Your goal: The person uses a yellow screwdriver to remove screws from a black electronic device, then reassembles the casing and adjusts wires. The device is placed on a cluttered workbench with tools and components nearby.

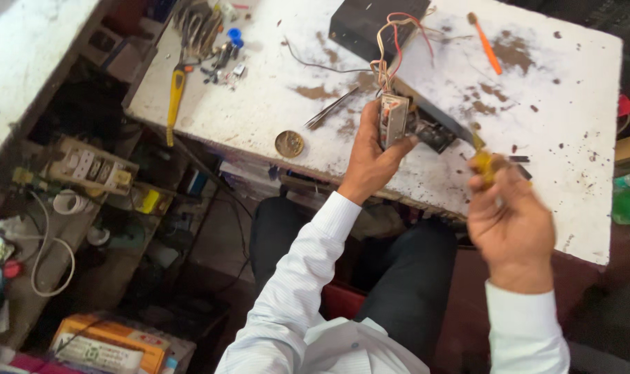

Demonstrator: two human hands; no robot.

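My left hand (370, 156) grips a small metal-cased electrical part (392, 119) with red, white and yellow wires (391, 41) running up from it. The part is held upright over the white stained workbench (273, 104). My right hand (510, 221) is closed on a yellow-handled screwdriver (482, 163), its dark blade (432, 118) reaching up-left to the part. Both arms wear white sleeves.
A black box (370, 24) sits at the bench's far edge, an orange-handled tool (486, 45) to its right. Tweezers (332, 107), a round brass disc (289, 143), a yellow-handled tool (175, 97) and small parts lie left. A cluttered shelf with a switchboard (90, 166) stands left.
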